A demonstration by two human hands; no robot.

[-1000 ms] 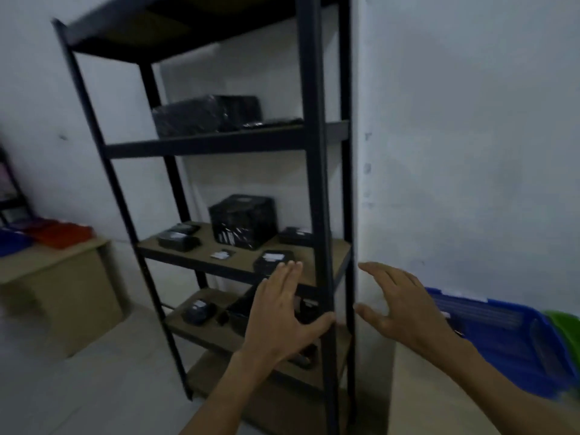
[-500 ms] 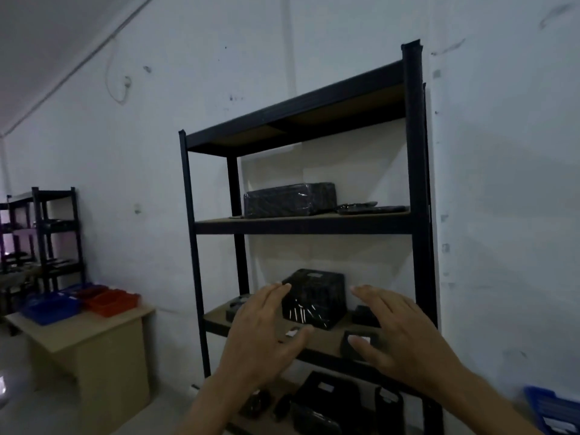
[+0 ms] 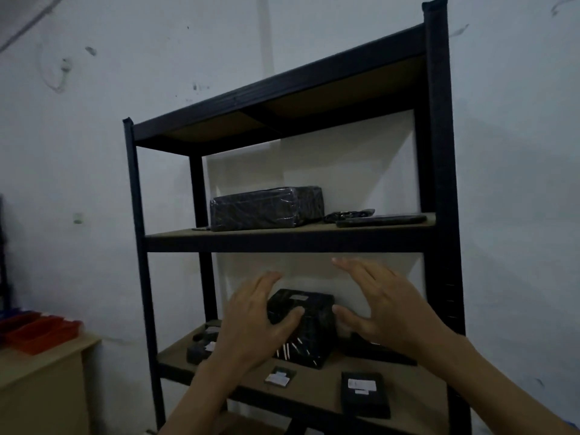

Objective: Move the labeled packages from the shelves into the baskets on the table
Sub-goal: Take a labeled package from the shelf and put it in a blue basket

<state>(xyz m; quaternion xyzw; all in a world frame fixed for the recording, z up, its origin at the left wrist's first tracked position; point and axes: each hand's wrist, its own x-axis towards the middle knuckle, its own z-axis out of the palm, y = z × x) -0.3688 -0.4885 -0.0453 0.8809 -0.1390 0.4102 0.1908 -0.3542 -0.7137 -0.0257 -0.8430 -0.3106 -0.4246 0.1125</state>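
A black metal shelf rack (image 3: pixel 439 171) stands against the white wall. On its upper board lie a long black wrapped package (image 3: pixel 254 209) and flat dark items (image 3: pixel 381 220). On the board below sits a black box-shaped package (image 3: pixel 309 328) with a white label on top. My left hand (image 3: pixel 251 321) and my right hand (image 3: pixel 383 306) are raised in front of it, one on each side, fingers straight and spread, holding nothing. Smaller labeled packages lie on the same board: a flat black one (image 3: pixel 364 394), a small one (image 3: pixel 280 376), and others (image 3: pixel 204 343) at the left.
A wooden table (image 3: pixel 40 372) stands at the lower left and carries a red basket (image 3: pixel 40 331). The rack's right post is close to my right forearm. White wall lies on both sides of the rack.
The view has closed in on the rack and tilted up. Both hands have risen from the lower board to the level of the box-shaped package, still spread and holding nothing.
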